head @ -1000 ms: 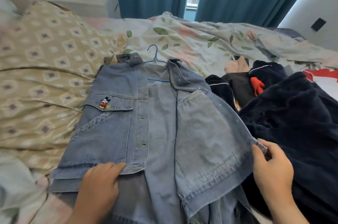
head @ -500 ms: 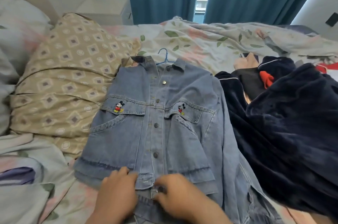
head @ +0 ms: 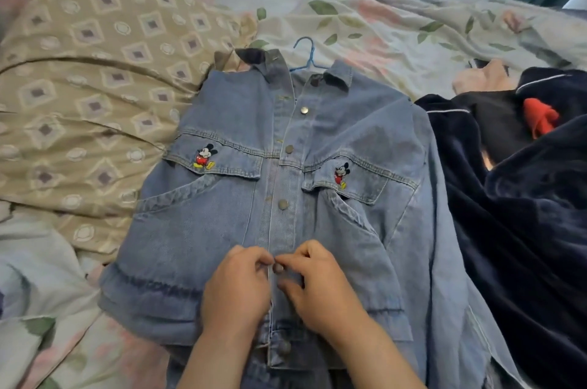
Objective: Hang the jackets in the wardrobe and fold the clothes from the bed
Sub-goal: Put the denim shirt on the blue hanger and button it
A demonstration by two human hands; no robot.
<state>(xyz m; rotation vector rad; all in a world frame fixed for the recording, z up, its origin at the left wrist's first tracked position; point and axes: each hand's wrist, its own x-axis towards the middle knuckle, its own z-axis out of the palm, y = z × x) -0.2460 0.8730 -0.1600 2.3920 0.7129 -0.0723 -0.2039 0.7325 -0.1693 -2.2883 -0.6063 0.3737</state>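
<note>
On the bed (head: 381,23), left hand (head: 236,290) and right hand (head: 317,283) pinch the jacket (head: 197,229) at a button (head: 278,268), fastening it (likely so it stays on its hanger (head: 306,50)).

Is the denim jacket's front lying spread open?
No, the front panels of the denim jacket meet down the middle, where the left hand and right hand pinch the placket.

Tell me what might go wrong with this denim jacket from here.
The button between the left hand and right hand may go into the wrong hole, since the ones above look unfastened, skewing the front. The collar sits crooked around the blue hanger, so the denim jacket might slip off when lifted.
</note>
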